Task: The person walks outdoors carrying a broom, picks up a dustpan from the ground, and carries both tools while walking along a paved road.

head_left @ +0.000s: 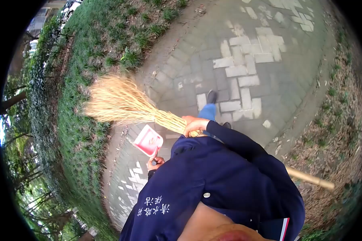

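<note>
My right hand [193,123] is wrapped round the bound neck of a straw broom [122,102]. The broom's bristles fan out to the left, over the path edge and the grass. Its bamboo handle [309,178] passes under my right arm and sticks out behind on the right. My left hand [157,162] is closed round the handle of a pink dustpan [149,140], whose pan faces up below the bristles. A little debris seems to lie in the pan, too small to name.
A paved brick path [245,76] runs under my feet, with a dark shoe [212,96] showing. Planted grass [92,52] borders it on the left, with a hedge [48,108] and trees beyond. Leaf-strewn soil [330,136] lies on the right.
</note>
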`<state>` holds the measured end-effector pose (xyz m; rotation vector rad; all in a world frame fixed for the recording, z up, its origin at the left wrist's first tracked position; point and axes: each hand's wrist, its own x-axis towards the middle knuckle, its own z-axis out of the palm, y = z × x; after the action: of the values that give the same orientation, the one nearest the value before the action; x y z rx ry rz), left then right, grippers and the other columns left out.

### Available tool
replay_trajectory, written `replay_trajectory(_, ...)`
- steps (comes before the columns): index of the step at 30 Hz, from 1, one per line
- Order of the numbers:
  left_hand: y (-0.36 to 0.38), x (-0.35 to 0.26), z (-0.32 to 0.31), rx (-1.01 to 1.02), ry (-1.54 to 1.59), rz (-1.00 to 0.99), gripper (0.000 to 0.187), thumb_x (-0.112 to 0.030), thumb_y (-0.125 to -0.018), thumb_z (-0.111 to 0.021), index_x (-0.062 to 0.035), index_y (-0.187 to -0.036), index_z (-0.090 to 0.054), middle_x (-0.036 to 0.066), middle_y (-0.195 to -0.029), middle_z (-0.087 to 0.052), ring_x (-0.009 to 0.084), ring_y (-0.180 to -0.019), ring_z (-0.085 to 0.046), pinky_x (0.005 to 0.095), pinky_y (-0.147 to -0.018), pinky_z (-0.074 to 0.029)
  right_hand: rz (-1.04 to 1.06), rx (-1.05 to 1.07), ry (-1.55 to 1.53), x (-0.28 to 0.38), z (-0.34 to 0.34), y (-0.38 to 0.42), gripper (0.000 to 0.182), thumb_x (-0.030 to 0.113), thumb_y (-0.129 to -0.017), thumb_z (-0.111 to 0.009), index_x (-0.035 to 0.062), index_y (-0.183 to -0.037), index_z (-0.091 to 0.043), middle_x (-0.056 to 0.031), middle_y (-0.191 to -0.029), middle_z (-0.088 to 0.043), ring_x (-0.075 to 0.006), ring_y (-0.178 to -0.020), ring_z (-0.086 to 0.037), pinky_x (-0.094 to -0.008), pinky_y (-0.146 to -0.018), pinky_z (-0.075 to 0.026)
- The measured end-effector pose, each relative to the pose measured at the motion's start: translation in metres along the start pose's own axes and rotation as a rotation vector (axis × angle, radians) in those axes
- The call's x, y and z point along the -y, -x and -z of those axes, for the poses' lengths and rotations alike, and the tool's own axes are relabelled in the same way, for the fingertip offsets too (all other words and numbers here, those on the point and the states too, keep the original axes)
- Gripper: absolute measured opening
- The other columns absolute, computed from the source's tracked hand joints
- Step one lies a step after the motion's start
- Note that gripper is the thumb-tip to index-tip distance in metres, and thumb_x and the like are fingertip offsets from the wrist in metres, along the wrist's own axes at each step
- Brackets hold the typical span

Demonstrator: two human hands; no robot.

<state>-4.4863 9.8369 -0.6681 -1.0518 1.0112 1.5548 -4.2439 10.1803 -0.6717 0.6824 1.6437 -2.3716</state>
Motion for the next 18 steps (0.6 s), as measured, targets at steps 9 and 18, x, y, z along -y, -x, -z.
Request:
replay_trajectory(9,-0.148,0.07,-0.16,-0.257,-0.592,-0.368,0.016,-0.012,-0.085,-0.045,-0.0132,-0.07,-0.048,-0.002,-0.057,-0.041,0.0137,-0.053,-0.044,0.0295,-0.047,-0.034,0.176,-0.308,0.16,0.098,0.237,0.065,0.094,0.016,-0.043,-0.085,-0.0049,-0.125,-0.044,-0.0179,-0.111,-0.06,-0.0265,-0.107,-0.057,-0.0318,-0.089,-0.045)
replay_trajectory(18,-0.193,0.193,-0.539,0.111,0.23,0.215,0.02,-0.022,-0.085,-0.049,-0.0145,-0.067,-0.045,-0.004,-0.053,-0.045,0.0115,-0.042,-0.046,0.0249,-0.047,-0.043,0.213,-0.64,-0.196,0.113,0.496,0.182,0.06,0.006,-0.058,-0.076,0.0009,-0.114,-0.055,-0.0066,-0.1,-0.063,-0.0148,-0.089,-0.06,-0.0298,-0.078,-0.051)
